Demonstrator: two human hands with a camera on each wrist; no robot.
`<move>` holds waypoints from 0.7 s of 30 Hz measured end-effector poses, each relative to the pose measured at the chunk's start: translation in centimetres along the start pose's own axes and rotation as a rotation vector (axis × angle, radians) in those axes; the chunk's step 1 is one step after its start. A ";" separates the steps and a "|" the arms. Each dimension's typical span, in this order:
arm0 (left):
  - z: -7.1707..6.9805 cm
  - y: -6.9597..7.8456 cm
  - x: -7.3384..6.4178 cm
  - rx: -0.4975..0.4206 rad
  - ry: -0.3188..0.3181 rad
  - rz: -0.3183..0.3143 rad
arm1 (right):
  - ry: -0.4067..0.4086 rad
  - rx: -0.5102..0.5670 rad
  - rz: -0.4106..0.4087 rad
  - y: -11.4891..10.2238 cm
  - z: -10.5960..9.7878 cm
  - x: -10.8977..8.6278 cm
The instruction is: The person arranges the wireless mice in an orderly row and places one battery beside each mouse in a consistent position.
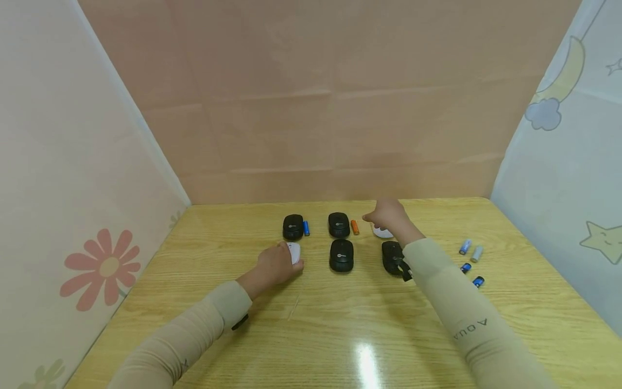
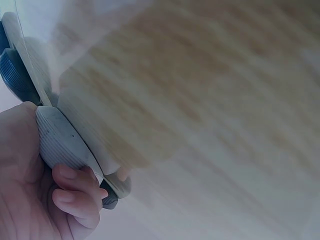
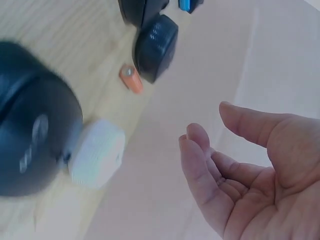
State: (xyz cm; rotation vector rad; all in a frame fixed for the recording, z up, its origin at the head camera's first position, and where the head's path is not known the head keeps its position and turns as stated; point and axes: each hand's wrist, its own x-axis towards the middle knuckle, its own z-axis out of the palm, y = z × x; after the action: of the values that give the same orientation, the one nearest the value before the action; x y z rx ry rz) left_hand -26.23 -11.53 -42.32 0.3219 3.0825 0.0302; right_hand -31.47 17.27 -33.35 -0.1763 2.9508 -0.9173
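My left hand [image 1: 274,263] grips a white computer mouse [image 1: 293,252] at the left of the group, its ribbed side showing between thumb and fingers in the left wrist view. Over the back right, my right hand [image 1: 390,213] hovers with loosely bent fingers and a gap between thumb and fingertips, holding nothing. Partly hidden below it lies another white mouse [image 3: 100,154]. Just left of that mouse is an orange battery [image 3: 131,78], beside a black mouse [image 1: 338,225]. Nearer me, another black mouse [image 1: 390,256] is partly covered by the right wrist gear.
A black mouse [image 1: 293,227] with a blue battery [image 1: 306,228] beside it sits at the back left. Front centre stands another black mouse [image 1: 342,255]. Several loose batteries [image 1: 465,246] lie at the right of the wooden table [image 1: 340,313]. Covered walls enclose the back and sides.
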 end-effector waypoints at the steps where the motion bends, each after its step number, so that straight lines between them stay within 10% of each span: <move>1: 0.0 0.0 0.0 0.003 -0.003 -0.001 | 0.002 -0.007 -0.002 0.1 -0.4 -0.2; 21: 0.1 0.2 0.2 0.014 -0.020 -0.001 | -0.063 -0.179 0.067 6.0 -7.1 -4.1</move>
State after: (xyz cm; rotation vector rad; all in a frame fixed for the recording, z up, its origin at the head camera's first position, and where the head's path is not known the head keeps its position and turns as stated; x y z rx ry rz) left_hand -26.34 -11.33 -42.41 0.3195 3.0643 0.0049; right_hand -28.49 26.67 -30.85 -0.1097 2.9581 -0.6272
